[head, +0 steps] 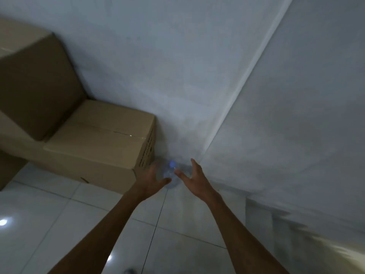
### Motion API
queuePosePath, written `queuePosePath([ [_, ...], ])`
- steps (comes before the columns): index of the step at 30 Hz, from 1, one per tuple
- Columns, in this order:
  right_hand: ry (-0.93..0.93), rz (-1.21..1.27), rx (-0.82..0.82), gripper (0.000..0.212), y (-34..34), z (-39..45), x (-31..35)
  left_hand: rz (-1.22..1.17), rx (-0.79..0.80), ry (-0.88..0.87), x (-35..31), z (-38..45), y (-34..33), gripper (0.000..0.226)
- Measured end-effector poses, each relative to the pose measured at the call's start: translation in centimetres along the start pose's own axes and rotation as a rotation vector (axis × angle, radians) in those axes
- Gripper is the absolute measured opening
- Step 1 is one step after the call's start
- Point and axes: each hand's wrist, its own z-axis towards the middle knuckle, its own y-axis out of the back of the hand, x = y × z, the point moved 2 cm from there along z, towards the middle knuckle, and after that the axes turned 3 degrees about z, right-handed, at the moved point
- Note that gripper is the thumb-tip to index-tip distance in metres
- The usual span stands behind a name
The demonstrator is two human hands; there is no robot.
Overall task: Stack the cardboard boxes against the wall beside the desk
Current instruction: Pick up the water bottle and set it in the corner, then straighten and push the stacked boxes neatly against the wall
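Note:
A closed cardboard box (94, 139) lies on the floor against the white wall. A taller box (33, 84) stands to its left, partly resting on it. In the wall corner right of the low box stands a clear plastic bottle with a blue cap (172, 171). My left hand (152, 180) and my right hand (194, 178) reach out on either side of the bottle with fingers spread; neither grips it. The bottle's lower part is blurred and partly hidden by my hands.
White walls meet in a corner (227, 119) right behind the bottle. Glossy white floor tiles (59, 224) spread in front of the boxes. The edge of another brown box (7, 171) shows at the far left. A pale surface (335, 254) sits at the lower right.

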Motion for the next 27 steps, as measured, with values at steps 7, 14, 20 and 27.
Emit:
queuePosePath([
  [7,0.068,-0.052,-0.005,0.109,2.2,-6.5,10.6,0.031,-0.116,0.101,-6.1,-7.0,9.3,0.071],
  [14,0.115,-0.095,-0.011,0.109,-1.3,-11.3,18.2,0.095,-0.161,0.116,-5.8,-13.7,17.9,0.092],
  [20,0.151,-0.142,-0.041,0.108,-6.7,-15.0,24.6,0.146,-0.2,0.109,-2.9,-18.1,27.0,0.093],
  [27,0.142,-0.16,-0.063,0.107,-14.0,-17.3,32.5,0.183,-0.24,0.084,1.1,-22.4,37.6,0.092],
])
